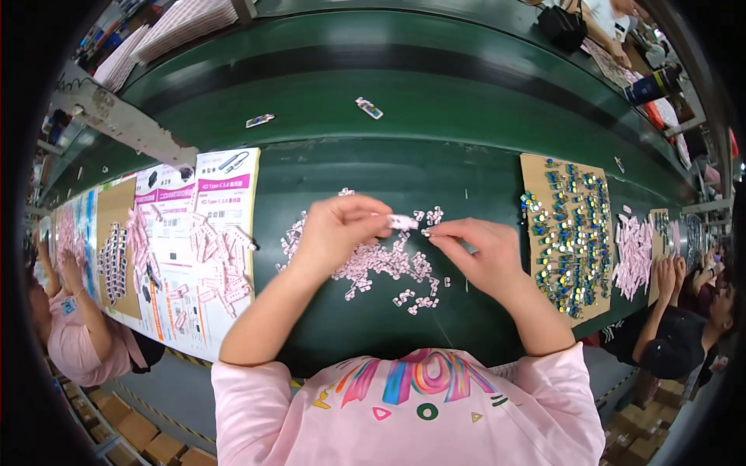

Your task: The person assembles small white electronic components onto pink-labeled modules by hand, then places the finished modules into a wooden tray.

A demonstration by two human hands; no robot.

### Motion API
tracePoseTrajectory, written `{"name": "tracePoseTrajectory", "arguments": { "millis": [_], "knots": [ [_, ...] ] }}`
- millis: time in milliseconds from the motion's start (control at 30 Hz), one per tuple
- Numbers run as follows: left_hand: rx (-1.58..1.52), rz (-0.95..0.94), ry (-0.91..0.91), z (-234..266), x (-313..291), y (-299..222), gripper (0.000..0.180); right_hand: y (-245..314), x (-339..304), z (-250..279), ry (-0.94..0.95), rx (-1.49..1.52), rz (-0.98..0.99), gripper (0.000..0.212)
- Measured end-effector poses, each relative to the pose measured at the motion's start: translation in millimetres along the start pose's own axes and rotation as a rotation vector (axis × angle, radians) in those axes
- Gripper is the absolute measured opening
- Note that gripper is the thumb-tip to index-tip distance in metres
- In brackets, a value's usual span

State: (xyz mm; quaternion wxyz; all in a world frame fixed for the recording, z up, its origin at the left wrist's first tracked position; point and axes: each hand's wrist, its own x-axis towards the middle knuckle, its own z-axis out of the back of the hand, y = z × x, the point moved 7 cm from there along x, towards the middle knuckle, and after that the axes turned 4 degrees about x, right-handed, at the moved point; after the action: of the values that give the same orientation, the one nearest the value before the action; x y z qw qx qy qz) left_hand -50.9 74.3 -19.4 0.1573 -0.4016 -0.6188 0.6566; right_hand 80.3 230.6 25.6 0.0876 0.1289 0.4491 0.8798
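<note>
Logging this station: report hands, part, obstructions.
Left hand pinching pale part. Right hand pinching small piece near pale part's right end. Pile of loose pieces beneath; nothing seen blocking either hand.

People lined a long green surface strewn with small pale parts in a factory assembly hall, cardboard boxes nearby.

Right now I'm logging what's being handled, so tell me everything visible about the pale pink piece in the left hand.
The pale pink piece is small, slim and oblong, plastic-looking, its surface detail blurred. It is held roughly level over the scattered parts. The left hand pinches its left end; the right hand is near its right end, contact unclear.
</note>
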Motion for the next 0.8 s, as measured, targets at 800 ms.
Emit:
{"name": "tracePoseTrajectory", "arguments": {
  "millis": [800],
  "knots": [
    [0.337,-0.403,-0.133,-44,-27,-17,0.027,9,-10,11,-0.284,-0.064,0.426,0.012]
  ]
}}
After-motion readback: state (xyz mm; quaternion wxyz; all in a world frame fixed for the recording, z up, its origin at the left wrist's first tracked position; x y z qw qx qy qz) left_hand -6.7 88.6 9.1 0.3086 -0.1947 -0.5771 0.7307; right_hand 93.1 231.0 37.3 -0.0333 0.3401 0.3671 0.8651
